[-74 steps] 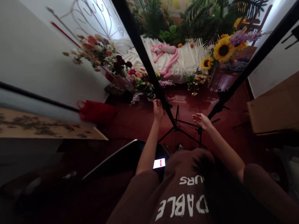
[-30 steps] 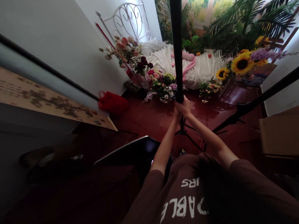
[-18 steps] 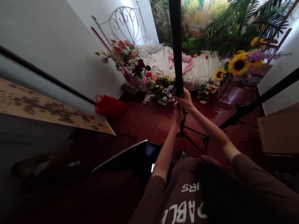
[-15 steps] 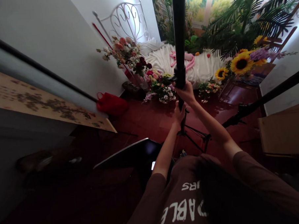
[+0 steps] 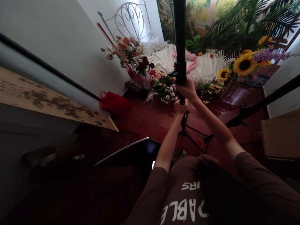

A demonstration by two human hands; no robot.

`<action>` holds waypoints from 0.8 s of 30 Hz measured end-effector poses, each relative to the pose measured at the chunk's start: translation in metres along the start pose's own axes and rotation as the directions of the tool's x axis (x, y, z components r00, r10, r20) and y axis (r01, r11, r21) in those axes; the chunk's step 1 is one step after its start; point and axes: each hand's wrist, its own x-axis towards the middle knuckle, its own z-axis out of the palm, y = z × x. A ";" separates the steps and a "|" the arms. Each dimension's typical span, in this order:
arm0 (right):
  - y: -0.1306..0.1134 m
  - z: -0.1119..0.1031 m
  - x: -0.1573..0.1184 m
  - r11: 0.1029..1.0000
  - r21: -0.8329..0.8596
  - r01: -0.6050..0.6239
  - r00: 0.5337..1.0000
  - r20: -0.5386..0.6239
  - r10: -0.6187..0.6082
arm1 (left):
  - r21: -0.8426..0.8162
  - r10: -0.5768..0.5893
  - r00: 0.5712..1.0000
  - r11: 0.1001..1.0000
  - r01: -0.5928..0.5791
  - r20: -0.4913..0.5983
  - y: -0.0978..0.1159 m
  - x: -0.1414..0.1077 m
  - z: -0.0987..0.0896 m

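A black telescopic stand (image 5: pixel 180 31) rises in front of me, its tripod legs (image 5: pixel 190 134) spread on the red floor. Just below the stand's locking collar (image 5: pixel 180 71), my right hand (image 5: pixel 187 89) is wrapped round the pole. My left hand (image 5: pixel 181 106) grips the thinner tube a little lower, its fingers closed. The top of the stand lies outside the view. Part of the right hand's fingers is hidden behind the pole.
Bouquets (image 5: pixel 161 87) stand ahead beside a bed with a white blanket (image 5: pixel 160 59). Sunflowers (image 5: pixel 244 65) are at the right, near a second black pole (image 5: pixel 273 98). A dark screen (image 5: pixel 134 151), a red bag (image 5: pixel 114 102) and a hanging scroll (image 5: pixel 47 100) lie leftward; a cardboard box (image 5: pixel 287 133), right.
My left hand has gone from looser fingers, thumb up along the tube, to a closed grip slightly higher. The right hand stays beneath the collar. The view has shifted slightly.
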 end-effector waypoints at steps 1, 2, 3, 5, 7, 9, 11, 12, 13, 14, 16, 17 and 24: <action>-0.002 -0.005 -0.003 1.000 -0.006 0.007 1.000 0.023 -0.007 | 0.002 -0.004 1.000 1.000 0.004 0.003 0.000 0.000 0.000; -0.004 -0.011 -0.008 1.000 -0.006 0.015 0.999 0.047 -0.015 | 0.004 -0.011 1.000 1.000 0.011 0.007 -0.001 0.000 0.000; -0.005 -0.019 -0.014 1.000 -0.003 0.022 0.997 0.074 -0.022 | 0.008 -0.019 1.000 1.000 0.019 0.010 -0.001 0.000 0.000; -0.002 -0.035 -0.034 1.000 -0.001 0.020 0.992 0.123 -0.020 | 0.013 -0.032 0.999 0.999 0.031 0.007 -0.001 0.000 0.000; 0.009 -0.050 -0.062 0.999 -0.032 -0.018 0.984 0.176 0.024 | 0.009 -0.029 1.000 1.000 0.029 0.007 0.000 0.000 0.000; 0.024 -0.059 -0.091 0.990 -0.107 -0.097 0.966 0.230 0.119 | -0.005 -0.021 1.000 1.000 0.021 0.016 0.001 0.000 0.000; 0.040 -0.060 -0.117 0.968 -0.157 -0.195 0.933 0.275 0.232 | -0.019 -0.020 0.999 1.000 0.020 0.031 0.002 -0.001 0.000; 0.047 -0.057 -0.128 0.960 -0.150 -0.235 0.918 0.290 0.270 | -0.022 -0.022 0.999 0.999 0.023 0.031 0.002 -0.001 0.000; 0.053 -0.053 -0.136 0.954 -0.120 -0.276 0.908 0.293 0.300 | -0.022 -0.026 0.999 0.999 0.026 0.029 0.002 -0.002 0.000; 0.057 -0.047 -0.142 0.945 -0.065 -0.320 0.901 0.287 0.325 | -0.019 -0.027 0.999 0.999 0.027 0.028 0.002 -0.002 0.000; 0.061 -0.034 -0.148 0.896 0.098 -0.432 0.884 0.241 0.400 | -0.006 -0.020 0.999 1.000 0.020 0.030 0.002 -0.002 0.000; 0.062 -0.028 -0.149 0.841 0.190 -0.506 0.858 0.210 0.469 | -0.001 -0.014 0.999 1.000 0.014 0.033 0.002 -0.002 0.000; 0.059 -0.010 -0.138 0.120 0.707 -0.697 0.506 0.367 0.780 | -0.049 0.006 1.000 0.999 -0.005 0.025 0.004 -0.002 0.000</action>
